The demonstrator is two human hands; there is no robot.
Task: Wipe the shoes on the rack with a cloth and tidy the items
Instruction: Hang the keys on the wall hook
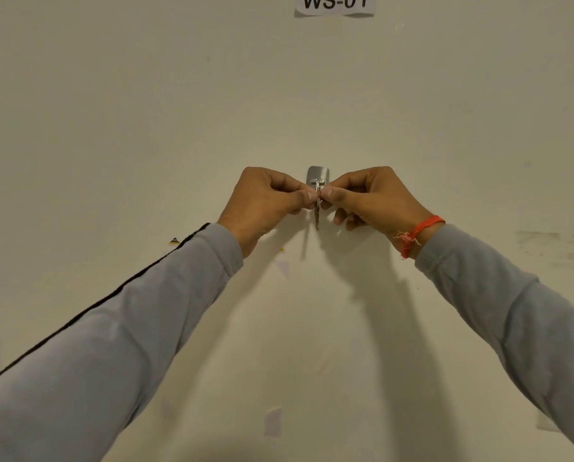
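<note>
A small metal adhesive hook point(316, 176) is stuck on the cream wall straight ahead. A key on a ring point(317, 215) hangs edge-on just below the hook's prong. My left hand point(265, 201) and my right hand point(369, 198) meet at the hook, both pinching the key ring with thumb and forefinger. The ring sits right at the prong; whether it rests on it I cannot tell. An orange thread band circles my right wrist. No shoes, rack or cloth are in view.
A paper label reading WS-01 point(335, 5) is taped high on the wall. Bits of old tape point(273, 421) and small marks dot the wall point(112, 128) below and beside the hook. Grey sleeves cover both forearms.
</note>
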